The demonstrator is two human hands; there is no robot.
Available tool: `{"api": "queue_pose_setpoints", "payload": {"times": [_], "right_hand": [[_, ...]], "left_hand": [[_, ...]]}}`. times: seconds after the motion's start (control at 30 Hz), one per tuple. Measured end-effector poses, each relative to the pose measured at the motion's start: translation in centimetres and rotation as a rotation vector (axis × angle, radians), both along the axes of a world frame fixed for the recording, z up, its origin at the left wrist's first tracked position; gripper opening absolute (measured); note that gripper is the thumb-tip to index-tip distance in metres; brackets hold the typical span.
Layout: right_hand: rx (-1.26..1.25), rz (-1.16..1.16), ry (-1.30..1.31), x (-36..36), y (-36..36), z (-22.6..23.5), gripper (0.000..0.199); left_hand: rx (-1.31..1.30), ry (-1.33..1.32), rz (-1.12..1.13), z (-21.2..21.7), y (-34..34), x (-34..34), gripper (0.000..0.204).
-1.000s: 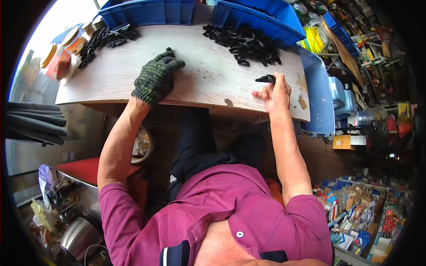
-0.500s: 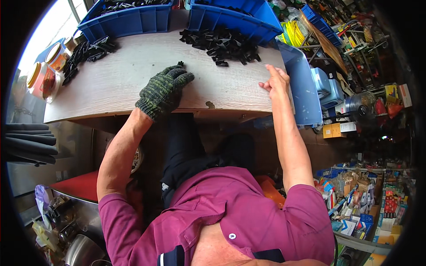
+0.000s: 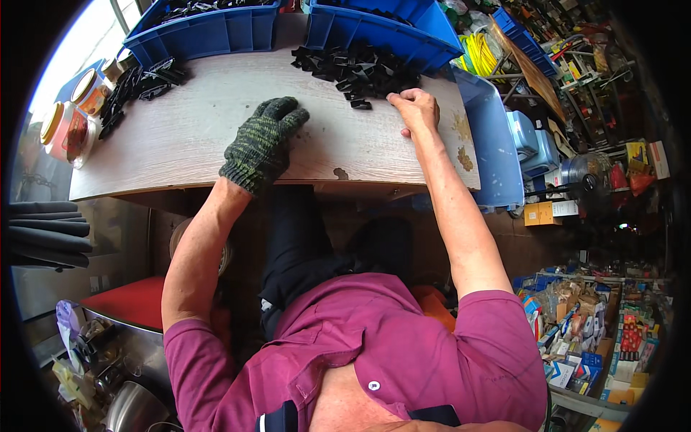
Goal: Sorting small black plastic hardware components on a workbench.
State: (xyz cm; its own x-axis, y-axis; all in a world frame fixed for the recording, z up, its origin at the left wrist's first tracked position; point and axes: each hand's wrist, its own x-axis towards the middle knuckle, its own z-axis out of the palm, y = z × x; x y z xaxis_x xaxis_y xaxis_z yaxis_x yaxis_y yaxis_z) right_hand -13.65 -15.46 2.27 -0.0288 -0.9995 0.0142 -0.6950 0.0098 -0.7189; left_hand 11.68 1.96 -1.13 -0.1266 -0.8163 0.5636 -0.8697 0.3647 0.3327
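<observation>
Facing palm-down: right hand (image 3: pixel 419 112) (fingers bent)

Bare desk (image 3: pixel 345 147) between my left hand (image 3: pixel 260 140) and right hand (image 3: pixel 417 113), room to cross sideways. Right pile (image 3: pixel 353 70) crowds my right fingers ahead, right bin (image 3: pixel 374 36) behind it. Leftward open until left pile (image 3: pixel 137 86) and jars (image 3: pixel 68 133); left bin (image 3: pixel 209 36) blocks the far side.

White glare upper left; bent, black-rimmed edges.
</observation>
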Motion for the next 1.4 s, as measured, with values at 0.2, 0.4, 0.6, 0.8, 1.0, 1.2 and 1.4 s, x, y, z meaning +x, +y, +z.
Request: {"api": "queue_pose_setpoints", "payload": {"times": [0.2,0.4,0.6,0.8,1.0,1.2,1.4], "right_hand": [[0.073,-0.031,-0.011,-0.6,-0.6,-0.4,0.040],[0.099,-0.015,-0.150,-1.7,-0.6,-1.3,0.037],[0.127,-0.032,-0.248,-2.3,-0.4,-2.0,0.033],[0.105,0.019,-0.154,-1.9,0.0,-1.4,0.033],[0.070,0.004,-0.070,-1.6,0.3,-1.0,0.030],[0.055,0.026,-0.069,-1.8,0.4,-1.2,0.035],[0.035,0.084,0.055,-0.8,0.8,-0.4,0.037]], "left_hand": [[0.027,0.009,0.073,0.0,-0.3,0.1,0.048],[-0.039,-0.024,0.212,0.6,-0.3,-0.1,0.032],[-0.023,-0.077,0.282,0.2,-0.5,0.0,0.016],[-0.011,-0.079,0.323,0.3,-0.5,-0.1,0.013],[-0.034,-0.080,0.315,0.2,-0.6,0.0,0.013],[-0.056,-0.063,0.319,0.5,-0.4,-0.2,0.013],[-0.013,-0.054,0.304,0.8,-0.1,0.0,0.018]]}}
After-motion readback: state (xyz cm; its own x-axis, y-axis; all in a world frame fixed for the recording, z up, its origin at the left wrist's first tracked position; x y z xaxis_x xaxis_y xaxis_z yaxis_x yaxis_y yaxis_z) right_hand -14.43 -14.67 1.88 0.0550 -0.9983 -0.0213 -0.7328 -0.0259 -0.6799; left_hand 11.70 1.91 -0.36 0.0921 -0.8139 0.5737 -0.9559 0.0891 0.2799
